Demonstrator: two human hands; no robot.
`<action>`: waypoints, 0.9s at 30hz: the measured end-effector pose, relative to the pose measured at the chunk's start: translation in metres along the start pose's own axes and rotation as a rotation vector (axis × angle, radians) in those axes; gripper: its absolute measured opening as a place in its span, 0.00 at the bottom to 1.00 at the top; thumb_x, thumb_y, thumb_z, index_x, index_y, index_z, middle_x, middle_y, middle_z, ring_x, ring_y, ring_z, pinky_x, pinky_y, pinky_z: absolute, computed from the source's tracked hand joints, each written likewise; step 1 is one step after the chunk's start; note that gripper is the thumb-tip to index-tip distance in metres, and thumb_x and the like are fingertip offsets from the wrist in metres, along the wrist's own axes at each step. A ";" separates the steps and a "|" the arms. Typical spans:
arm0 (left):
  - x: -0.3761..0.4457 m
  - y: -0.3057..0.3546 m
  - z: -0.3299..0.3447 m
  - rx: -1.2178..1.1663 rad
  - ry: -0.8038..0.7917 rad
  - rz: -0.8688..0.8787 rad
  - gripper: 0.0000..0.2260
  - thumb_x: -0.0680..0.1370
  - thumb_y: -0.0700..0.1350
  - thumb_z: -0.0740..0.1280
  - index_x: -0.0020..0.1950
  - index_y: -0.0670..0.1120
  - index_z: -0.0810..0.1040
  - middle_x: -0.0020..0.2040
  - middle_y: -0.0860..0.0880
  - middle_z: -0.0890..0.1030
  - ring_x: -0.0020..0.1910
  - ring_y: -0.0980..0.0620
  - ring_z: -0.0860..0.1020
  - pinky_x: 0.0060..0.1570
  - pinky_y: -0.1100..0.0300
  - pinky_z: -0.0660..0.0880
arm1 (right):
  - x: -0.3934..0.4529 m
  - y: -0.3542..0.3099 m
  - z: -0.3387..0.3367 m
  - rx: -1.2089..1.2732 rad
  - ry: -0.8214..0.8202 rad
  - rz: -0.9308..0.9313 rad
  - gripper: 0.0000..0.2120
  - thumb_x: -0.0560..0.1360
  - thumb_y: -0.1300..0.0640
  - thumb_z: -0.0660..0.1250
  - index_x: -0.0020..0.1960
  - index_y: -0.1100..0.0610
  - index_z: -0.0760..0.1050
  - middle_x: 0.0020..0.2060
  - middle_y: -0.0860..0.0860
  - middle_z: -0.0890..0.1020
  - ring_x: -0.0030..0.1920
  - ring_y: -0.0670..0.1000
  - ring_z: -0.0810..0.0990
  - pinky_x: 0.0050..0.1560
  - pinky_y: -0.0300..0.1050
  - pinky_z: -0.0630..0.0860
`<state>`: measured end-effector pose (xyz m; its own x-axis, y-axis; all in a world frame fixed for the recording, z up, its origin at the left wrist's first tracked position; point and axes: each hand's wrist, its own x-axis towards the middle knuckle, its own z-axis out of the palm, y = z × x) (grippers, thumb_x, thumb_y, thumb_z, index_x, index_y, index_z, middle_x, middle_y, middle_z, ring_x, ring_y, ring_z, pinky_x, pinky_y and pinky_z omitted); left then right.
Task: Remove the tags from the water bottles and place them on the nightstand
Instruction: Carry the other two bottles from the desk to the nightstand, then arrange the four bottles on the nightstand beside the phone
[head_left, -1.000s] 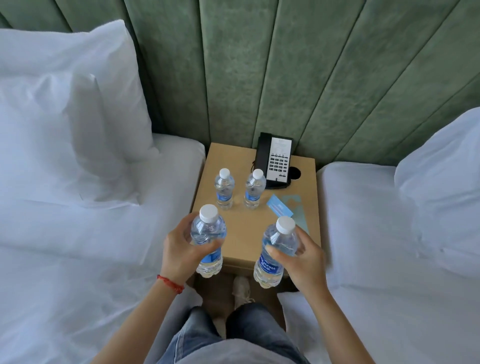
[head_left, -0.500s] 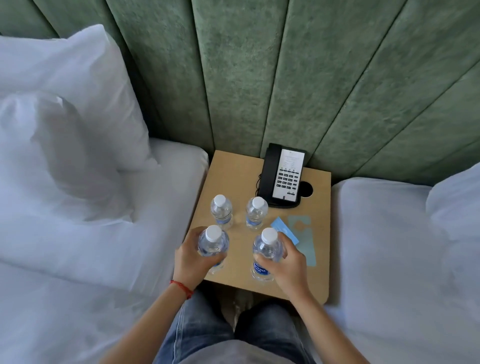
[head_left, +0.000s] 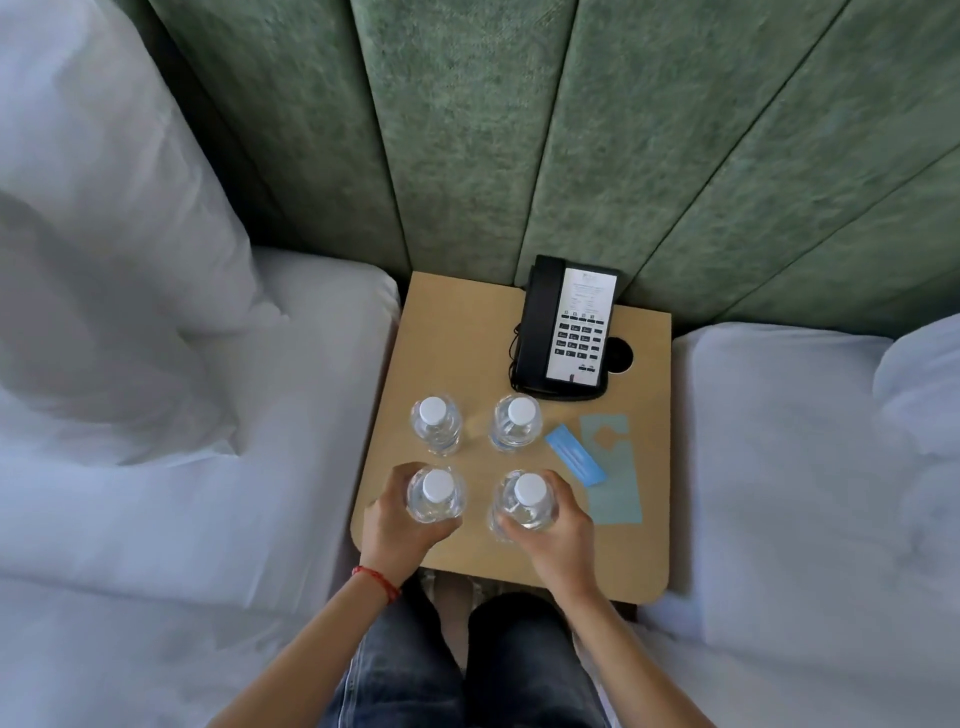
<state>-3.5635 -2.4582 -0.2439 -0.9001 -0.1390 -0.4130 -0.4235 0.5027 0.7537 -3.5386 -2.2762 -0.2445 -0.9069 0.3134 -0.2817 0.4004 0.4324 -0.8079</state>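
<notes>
Here each hand's grip, left (head_left: 397, 525) and right (head_left: 553, 535), wraps an upright bottle (head_left: 435, 496) on the nightstand (head_left: 457, 332).

One head-worn wide-angle view looks steeply down, close over the nightstand (head_left: 457, 332), facing the green headboard (head_left: 467, 130).

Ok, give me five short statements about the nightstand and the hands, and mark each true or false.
1. Four water bottles stand on the nightstand. True.
2. The left hand holds the near left bottle. True.
3. The right hand rests on the telephone. False: it holds the near right bottle.
4. The far two bottles lie on their sides. False: both stand upright.
5. A blue card lies right of the bottles. True.
</notes>
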 end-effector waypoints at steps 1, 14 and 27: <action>0.002 -0.001 0.000 -0.004 -0.006 -0.004 0.29 0.57 0.44 0.80 0.47 0.65 0.68 0.42 0.65 0.77 0.43 0.68 0.75 0.36 0.79 0.67 | 0.001 0.001 0.002 -0.008 0.001 0.005 0.27 0.59 0.56 0.79 0.55 0.56 0.75 0.41 0.43 0.80 0.41 0.41 0.77 0.42 0.19 0.66; 0.015 -0.022 0.006 -0.052 -0.141 0.059 0.30 0.57 0.38 0.79 0.54 0.56 0.73 0.47 0.61 0.80 0.47 0.58 0.79 0.46 0.67 0.73 | 0.001 0.021 0.020 0.009 -0.008 0.069 0.28 0.59 0.59 0.78 0.49 0.38 0.69 0.42 0.34 0.78 0.43 0.30 0.76 0.43 0.20 0.67; 0.018 -0.025 -0.003 -0.029 -0.261 0.084 0.33 0.58 0.36 0.79 0.58 0.48 0.70 0.49 0.54 0.77 0.51 0.48 0.76 0.52 0.57 0.73 | -0.006 0.022 0.013 0.074 -0.076 0.135 0.31 0.58 0.57 0.80 0.55 0.46 0.68 0.45 0.34 0.76 0.46 0.29 0.75 0.42 0.19 0.66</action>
<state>-3.5697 -2.4756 -0.2688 -0.8766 0.1285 -0.4638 -0.3549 0.4783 0.8033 -3.5261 -2.2796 -0.2669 -0.8538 0.2982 -0.4267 0.5112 0.3261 -0.7952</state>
